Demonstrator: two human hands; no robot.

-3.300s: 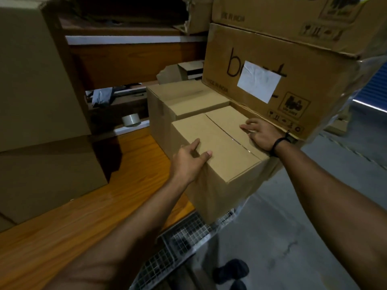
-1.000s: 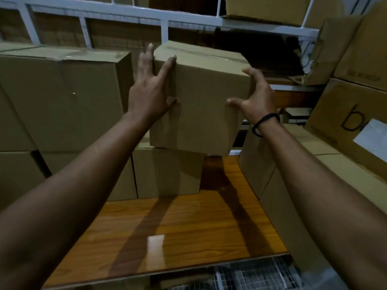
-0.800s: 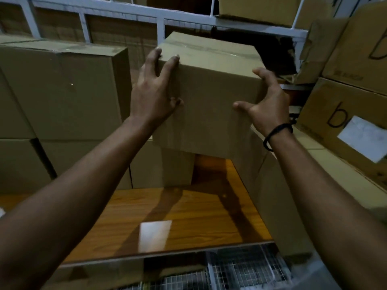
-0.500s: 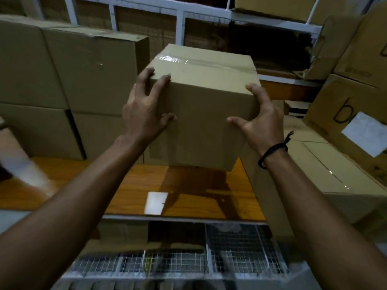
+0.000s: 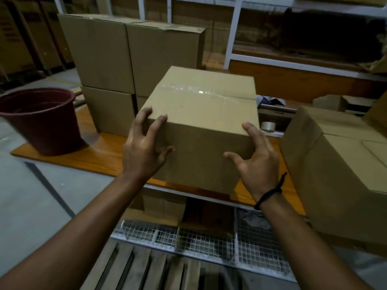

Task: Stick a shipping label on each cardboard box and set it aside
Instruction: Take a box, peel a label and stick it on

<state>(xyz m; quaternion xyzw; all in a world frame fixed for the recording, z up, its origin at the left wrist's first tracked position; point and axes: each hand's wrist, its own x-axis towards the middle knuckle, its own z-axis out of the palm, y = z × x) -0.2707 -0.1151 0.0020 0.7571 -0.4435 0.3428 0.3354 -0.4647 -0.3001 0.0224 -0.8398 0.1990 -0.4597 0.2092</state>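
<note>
A plain cardboard box [image 5: 201, 114], taped shut along its top seam, sits in the middle of the view over the front edge of the wooden table [image 5: 109, 151]. My left hand [image 5: 144, 149] grips its near left corner, fingers over the top edge. My right hand [image 5: 255, 155], with a black wrist band, presses the near right corner. No label shows on the faces I can see. Whether the box rests on the table or hangs just above it I cannot tell.
A stack of plain boxes [image 5: 129, 65] stands behind on the left. Another large box [image 5: 335, 164] sits at the right. A dark red bucket [image 5: 39, 120] stands on the table's left end. A tape roll [image 5: 268, 126] lies behind. A wire-mesh shelf [image 5: 199, 239] runs below.
Both hands have brought the box down from chest height and toward the table's front edge. My view has tilted down and left, bringing the red bucket into sight.
</note>
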